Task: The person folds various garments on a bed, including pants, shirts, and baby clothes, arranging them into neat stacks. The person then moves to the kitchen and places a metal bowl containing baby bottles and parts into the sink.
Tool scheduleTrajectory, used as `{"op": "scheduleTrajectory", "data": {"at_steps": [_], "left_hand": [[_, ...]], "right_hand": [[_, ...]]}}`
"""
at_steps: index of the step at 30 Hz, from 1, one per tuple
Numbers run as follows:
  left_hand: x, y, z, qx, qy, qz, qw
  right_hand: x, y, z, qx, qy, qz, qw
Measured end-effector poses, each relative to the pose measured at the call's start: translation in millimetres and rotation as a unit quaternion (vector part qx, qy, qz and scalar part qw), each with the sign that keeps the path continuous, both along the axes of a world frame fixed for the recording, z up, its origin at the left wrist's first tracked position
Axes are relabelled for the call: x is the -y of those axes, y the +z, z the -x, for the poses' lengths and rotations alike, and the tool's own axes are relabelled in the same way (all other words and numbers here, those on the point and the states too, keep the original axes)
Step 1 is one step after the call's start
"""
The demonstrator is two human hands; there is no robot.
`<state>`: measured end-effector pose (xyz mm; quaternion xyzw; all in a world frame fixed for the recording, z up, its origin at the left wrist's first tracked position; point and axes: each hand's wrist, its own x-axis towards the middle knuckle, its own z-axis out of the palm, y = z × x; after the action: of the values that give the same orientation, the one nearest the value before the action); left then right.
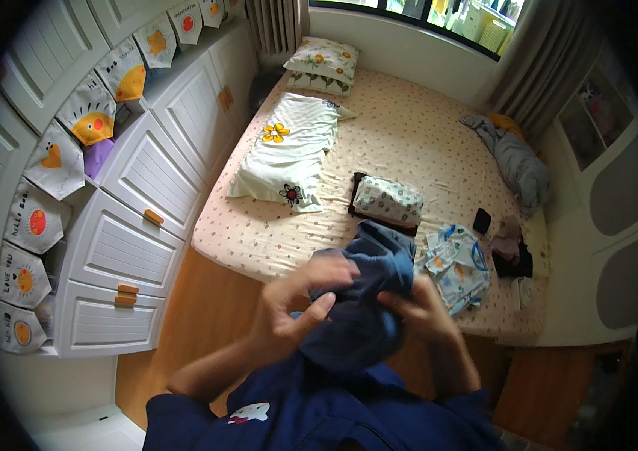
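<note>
In front of my chest a dark blue cloth garment [353,332] hangs bunched and partly blurred. My right hand [423,310] grips its right side, with the thumb pressed on the fabric. At the opposite side, my left hand [296,299] has its thumb and blurred fingers apart against the cloth; whether it pinches any fabric is unclear. Just beyond, a folded white patterned cloth [389,198] rests on dark folded fabric [357,191] on the bed. A white printed garment with blue trim [454,270] lies loosely spread to the right.
The bed [409,129] carries a white flowered pillow [291,152], stacked pillows [324,59] and a crumpled grey blanket [513,160]. Near its right edge lie a small black item [482,221] and a mauve cloth [506,238]. White cabinets [133,248] line the left side.
</note>
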<state>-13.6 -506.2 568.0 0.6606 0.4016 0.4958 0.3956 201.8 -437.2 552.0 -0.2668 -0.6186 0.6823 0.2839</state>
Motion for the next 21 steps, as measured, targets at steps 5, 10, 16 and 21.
{"op": "scheduleTrajectory", "data": {"at_steps": [5,10,16,21], "left_hand": [[-68.2,-16.3,43.1,-0.194,-0.095,-0.107,0.970],[-113.3,-65.3,55.6,0.040,-0.433,0.143,0.889],[-86.4,-99.0,32.0,0.204,-0.443,0.356,0.797],[-95.6,-87.8,14.4,0.054,-0.496,0.202,0.843]], "right_hand": [[-59.8,85.8,37.7,0.206,0.386,-0.101,0.893],[-64.5,132.4,58.2,0.204,0.526,-0.175,0.807],[-54.8,155.5,55.0,0.187,0.463,-0.199,0.843],[-45.8,153.0,64.4,0.151,0.448,-0.208,0.856]]}}
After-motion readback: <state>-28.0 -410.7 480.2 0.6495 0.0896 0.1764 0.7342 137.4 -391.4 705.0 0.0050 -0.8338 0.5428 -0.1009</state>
